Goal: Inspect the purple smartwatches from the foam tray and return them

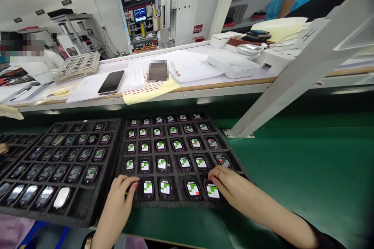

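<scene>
A black foam tray [172,173] holds rows of smartwatch bodies without straps, lit screens facing up in white and green. My left hand [121,190] is at its front left corner cell, thumb and fingers bent around a smartwatch that they mostly hide; a sliver of green screen shows between them. At the front right cell, my right hand [226,183] has thumb and index finger pinched at the upper edge of another smartwatch [212,191]. That watch still lies in its cell. Beside it, a smartwatch [193,189] shows a red block on its screen.
A second foam tray [82,202] of smartwatches, many dark, stands to the left. Behind, a raised shelf carries a phone [111,82], papers and a white box [232,63]. A slanted white post [277,81] rises from the green bench [292,163] on the right. Other people are nearby.
</scene>
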A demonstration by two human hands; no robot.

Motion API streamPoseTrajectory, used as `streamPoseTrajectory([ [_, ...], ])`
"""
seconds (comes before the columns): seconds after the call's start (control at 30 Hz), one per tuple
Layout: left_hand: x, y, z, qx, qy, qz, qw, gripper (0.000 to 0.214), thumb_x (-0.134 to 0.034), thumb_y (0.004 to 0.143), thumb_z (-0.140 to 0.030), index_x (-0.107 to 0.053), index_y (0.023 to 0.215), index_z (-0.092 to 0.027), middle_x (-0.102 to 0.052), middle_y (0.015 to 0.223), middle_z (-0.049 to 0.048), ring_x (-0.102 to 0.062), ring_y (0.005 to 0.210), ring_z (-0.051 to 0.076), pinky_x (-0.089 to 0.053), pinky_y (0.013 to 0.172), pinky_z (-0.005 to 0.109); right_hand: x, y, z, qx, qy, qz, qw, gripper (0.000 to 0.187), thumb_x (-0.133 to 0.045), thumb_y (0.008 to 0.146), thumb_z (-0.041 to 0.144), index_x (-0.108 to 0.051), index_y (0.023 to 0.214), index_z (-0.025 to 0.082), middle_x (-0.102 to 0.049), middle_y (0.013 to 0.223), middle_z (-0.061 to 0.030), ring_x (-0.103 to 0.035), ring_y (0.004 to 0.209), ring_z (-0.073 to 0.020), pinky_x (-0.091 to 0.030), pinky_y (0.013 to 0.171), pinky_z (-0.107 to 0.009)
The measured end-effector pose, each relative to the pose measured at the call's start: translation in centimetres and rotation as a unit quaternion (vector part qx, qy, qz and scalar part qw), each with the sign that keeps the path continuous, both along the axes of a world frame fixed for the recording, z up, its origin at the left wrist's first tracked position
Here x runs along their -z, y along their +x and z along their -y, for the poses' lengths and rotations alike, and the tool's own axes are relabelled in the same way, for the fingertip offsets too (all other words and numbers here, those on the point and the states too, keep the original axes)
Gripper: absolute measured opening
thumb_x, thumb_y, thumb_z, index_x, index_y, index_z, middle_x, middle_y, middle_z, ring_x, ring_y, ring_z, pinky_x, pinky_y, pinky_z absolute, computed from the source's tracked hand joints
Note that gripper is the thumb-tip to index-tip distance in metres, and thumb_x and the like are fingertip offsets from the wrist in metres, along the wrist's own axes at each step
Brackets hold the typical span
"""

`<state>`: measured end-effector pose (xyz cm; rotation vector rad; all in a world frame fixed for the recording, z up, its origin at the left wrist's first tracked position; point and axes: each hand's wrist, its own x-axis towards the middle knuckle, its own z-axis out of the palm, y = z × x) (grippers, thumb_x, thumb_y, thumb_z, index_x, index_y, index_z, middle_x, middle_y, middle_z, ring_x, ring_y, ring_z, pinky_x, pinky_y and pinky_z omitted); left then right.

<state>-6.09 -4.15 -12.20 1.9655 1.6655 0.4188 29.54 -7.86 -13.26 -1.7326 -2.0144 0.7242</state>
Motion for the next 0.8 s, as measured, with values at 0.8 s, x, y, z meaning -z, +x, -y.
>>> streamPoseTrajectory([
  [0.8,-1.1,2.7,0.7,0.042,-0.080,0.043,0.995,0.039,-0.023,0.104,-0.044,-0.056,0.099,-0.024,-0.061,0.084,0.0031,-0.060,0.078,0.020,-0.049,0.076,0.034,-1.3,0.7,-1.8,0.136,-0.271,-0.273,0.913,0.055,-0.049,0.093,0.068,-0.063,0.105,0.016,-0.065,0.076,-0.0052,-0.067,0.052,-0.0213,-0.056,0.055,-0.030],
])
